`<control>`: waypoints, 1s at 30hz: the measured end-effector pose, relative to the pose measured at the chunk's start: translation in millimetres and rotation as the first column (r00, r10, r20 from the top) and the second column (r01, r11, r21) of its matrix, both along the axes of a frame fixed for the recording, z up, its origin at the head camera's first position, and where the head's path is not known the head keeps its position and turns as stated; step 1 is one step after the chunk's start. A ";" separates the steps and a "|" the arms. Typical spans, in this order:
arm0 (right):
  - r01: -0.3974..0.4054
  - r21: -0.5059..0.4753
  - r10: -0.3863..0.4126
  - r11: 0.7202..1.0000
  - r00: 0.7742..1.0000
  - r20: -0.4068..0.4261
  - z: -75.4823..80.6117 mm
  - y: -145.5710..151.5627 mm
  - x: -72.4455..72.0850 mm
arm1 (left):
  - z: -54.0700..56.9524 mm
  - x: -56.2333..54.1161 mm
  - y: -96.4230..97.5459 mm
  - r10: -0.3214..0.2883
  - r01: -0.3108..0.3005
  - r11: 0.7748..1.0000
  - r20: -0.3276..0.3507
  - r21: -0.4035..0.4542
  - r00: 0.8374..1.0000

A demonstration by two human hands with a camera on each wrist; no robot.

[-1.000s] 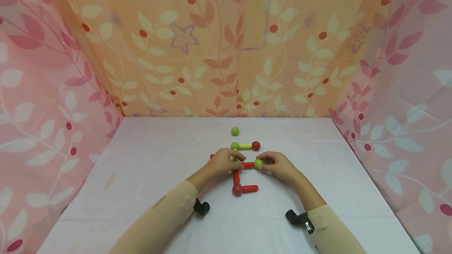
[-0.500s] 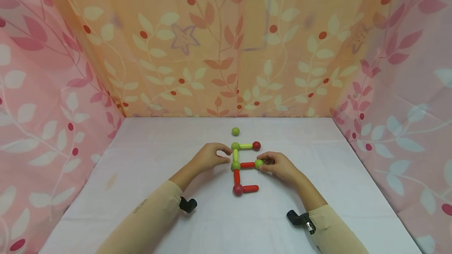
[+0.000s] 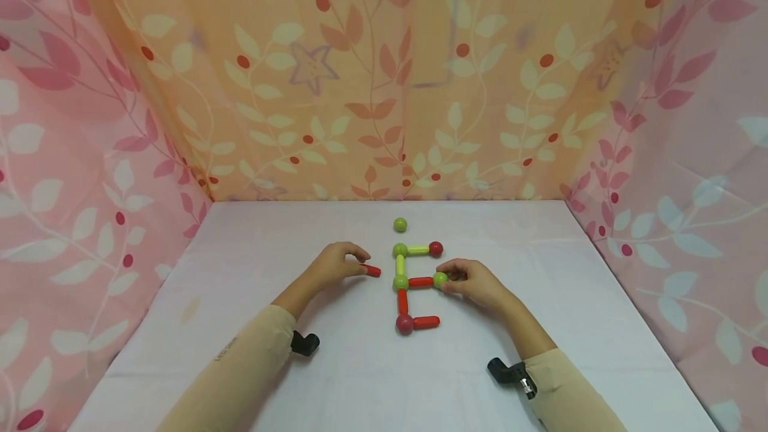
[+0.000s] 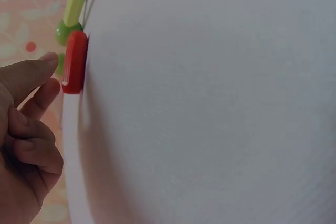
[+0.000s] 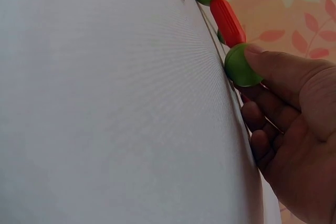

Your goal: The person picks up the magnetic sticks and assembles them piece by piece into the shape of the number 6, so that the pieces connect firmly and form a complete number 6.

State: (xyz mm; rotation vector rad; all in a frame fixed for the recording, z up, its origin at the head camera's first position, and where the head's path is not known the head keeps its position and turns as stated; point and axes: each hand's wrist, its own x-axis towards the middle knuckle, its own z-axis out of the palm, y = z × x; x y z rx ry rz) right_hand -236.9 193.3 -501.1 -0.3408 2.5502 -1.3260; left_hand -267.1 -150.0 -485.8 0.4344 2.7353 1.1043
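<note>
On the white table lies an E-shaped figure of short rods joined by balls, with a green ball at its middle joint. My right hand pinches the green ball at the outer end of the middle red rod; thumb and fingers bracket it in the right wrist view. Left of the figure a loose red rod lies on the table. My left hand is just left of it, and in the left wrist view a small gap separates its fingertips from the red rod.
A separate green ball sits behind the figure. The top arm is a yellow-green rod ending in a red ball; the bottom arm is a red rod from a dark red ball. Patterned cloth walls surround the table.
My left hand has come away from the middle joint and moved left, to beside the loose red rod. My right hand stays at the same green ball.
</note>
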 end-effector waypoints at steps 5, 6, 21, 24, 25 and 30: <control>-0.010 0.000 0.010 1.000 1.000 -0.004 -0.2 -0.2 -0.4 | -8.4 -5.8 -5.2 0.021 -0.022 1.000 0.035 0.015 0.999; -0.013 0.000 0.013 1.000 1.000 -0.004 -0.2 -0.4 -0.4 | -10.4 -7.0 -6.1 0.021 -0.022 1.000 0.043 0.019 0.999; -0.022 0.006 0.022 1.000 1.000 -0.006 1.1 1.4 -0.3 | -17.2 -13.2 -8.0 -0.014 0.012 1.000 0.110 0.016 0.994; -0.028 0.010 0.028 1.000 1.000 -0.011 -0.1 1.1 -0.9 | -16.6 -12.6 -8.2 -0.021 0.022 1.000 0.100 0.000 0.995; -0.029 0.012 0.030 0.999 0.999 -0.013 -0.6 1.1 -1.1 | -16.4 -12.2 -8.2 -0.021 0.022 1.000 0.103 -0.001 0.994; -0.022 0.010 0.022 1.000 1.000 -0.014 -1.7 0.9 -0.6 | -13.0 -9.8 -7.7 -0.012 0.012 1.000 0.088 0.001 0.996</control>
